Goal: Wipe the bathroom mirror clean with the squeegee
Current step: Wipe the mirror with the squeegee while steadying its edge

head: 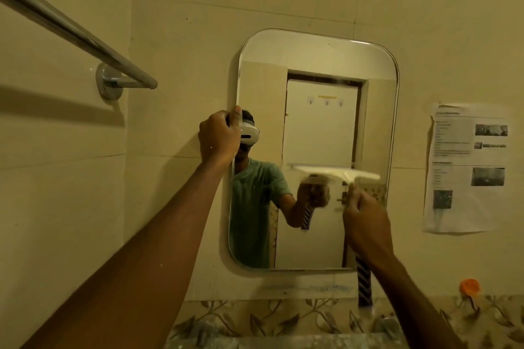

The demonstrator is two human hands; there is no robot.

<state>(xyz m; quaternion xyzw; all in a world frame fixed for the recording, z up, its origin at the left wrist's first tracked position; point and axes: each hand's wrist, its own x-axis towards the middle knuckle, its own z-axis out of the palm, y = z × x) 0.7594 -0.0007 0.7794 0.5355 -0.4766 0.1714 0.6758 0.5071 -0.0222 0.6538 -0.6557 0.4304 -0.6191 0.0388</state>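
Glass of the mirror (312, 127) looks mostly clear in the upper half. We can make out no foam or drops, tho the light is dim and yellow, so faint streaks could hide. We hold the squeegee (337, 172) w/ its pale blade level and flat to the glass, on the right half, a bit below mid-height; the blade is blurred. Our right hand (365, 227) has its fingers curled tight round the handle just under the blade, and the striped handle end (364, 283) sticks out below the wrist, past the mirror's btm edge. Our left hand (218, 136) grips the mirror's left edge approx at mid-height, fingers wrapped round the rim, thumb up along it, prob. to steady the frame. Judging by where the blade sits, we'd say the pass on the right side is about halfway: the strip above it is done, the strip below it down to the btm edge is left. Whether the left half, where the person's reflection stands, is wiped or not, we can't tell. Nearby but not in play: towel rail (73, 28) on the left wall, paper sheet (467, 167) taped right of the mirror.
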